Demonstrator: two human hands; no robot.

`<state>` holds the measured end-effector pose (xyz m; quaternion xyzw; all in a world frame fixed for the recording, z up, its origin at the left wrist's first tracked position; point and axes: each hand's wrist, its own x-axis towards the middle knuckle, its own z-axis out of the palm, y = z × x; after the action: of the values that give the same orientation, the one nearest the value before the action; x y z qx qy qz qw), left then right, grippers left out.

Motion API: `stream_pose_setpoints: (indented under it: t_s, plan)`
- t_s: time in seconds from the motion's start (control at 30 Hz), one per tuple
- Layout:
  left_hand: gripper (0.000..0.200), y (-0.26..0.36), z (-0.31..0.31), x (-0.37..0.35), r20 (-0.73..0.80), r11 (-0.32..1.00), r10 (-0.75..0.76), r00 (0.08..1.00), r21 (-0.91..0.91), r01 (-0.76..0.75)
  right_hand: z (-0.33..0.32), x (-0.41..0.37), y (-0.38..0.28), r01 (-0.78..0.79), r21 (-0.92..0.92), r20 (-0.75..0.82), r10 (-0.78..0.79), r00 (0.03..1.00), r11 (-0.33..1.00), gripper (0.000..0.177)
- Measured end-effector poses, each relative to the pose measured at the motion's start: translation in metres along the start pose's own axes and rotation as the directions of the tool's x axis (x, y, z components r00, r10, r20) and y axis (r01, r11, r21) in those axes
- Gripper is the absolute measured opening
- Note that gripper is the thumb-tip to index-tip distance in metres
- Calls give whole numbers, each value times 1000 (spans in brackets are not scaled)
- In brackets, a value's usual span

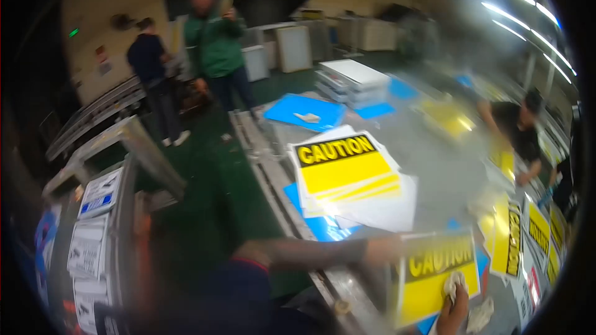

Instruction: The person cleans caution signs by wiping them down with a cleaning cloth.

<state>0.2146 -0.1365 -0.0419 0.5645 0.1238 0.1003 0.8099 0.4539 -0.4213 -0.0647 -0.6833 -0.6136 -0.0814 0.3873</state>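
My right hand (455, 313) presses a crumpled white cloth (455, 283) onto the yellow face of a caution sign (415, 298). The sign has a black-and-yellow heading and lies on the near end of the table. My left arm reaches across from the left, and my left hand (385, 252) is at the sign's upper left edge. Motion smears its fingers, so I cannot make out its grip. Farther up the table is a fanned stack of caution signs (347, 170) with white sheets beneath it. Another white cloth (480, 315) sits right of my right hand.
Blue sheets (304, 111) and a white panel stack (354, 77) occupy the table's far end. More caution signs (506, 236) lie at the right, where a co-worker (520, 127) leans over. Two people stand beyond the table's left edge. Printed signs (87, 245) rest on a rack at left.
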Motion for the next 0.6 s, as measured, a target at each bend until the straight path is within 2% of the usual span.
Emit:
stream_pose_setpoints:
  t_s: [0.03, 0.07, 0.1, 0.13, 0.17, 0.2, 0.27, 0.33, 0.37, 0.47, 0.5, 0.6]
  plan:
    - [48, -7, -7, -1, -19, 999, -49, 999, 8, 49, 3, 1, -6, -102, 55, -7, 103, 995, 993, 41]
    - [47, -12, -15, -5, -61, 993, -116, 991, 9, 117, -2, 7, -18, -175, -30, 95, 178, 980, 984, 38]
    - [47, -14, -18, -2, -96, 986, -168, 981, -1, 169, 1, -3, -15, -218, -25, 19, 218, 976, 976, 43]
    - [46, -15, -19, 2, -123, 979, -205, 971, -3, 206, -5, -4, -15, -132, -108, 5, 133, 991, 985, 49]
    - [43, -2, -6, 1, -103, 981, -163, 981, -120, 150, -8, -4, -26, -217, -94, -1, 217, 976, 972, 50]
    - [44, -15, -13, 11, -154, 984, -166, 974, -84, 155, -13, -3, -28, -165, -110, -8, 165, 986, 980, 50]
    - [45, -20, -12, 18, -237, 980, -197, 951, -57, 189, -13, -6, -26, -183, -138, -29, 181, 983, 973, 51]
    - [45, -16, -5, 18, -182, 983, -182, 966, -71, 172, -14, -8, -28, -213, -145, -14, 213, 977, 966, 50]
    - [47, -19, -5, 20, -227, 986, -167, 959, -44, 162, -15, -5, -30, -234, -159, -13, 235, 972, 959, 50]
    - [50, -16, -6, 19, -165, 973, -197, 966, -153, 172, -15, -5, -29, -226, -203, 1, 231, 973, 953, 50]
    - [51, -8, -2, 16, -81, 969, -168, 982, -197, 150, -13, -4, -27, -239, -196, 5, 245, 970, 951, 50]
    - [53, -6, -5, 12, 35, 969, -218, 975, -110, 220, -14, -12, -19, -290, -172, -23, 290, 957, 942, 50]
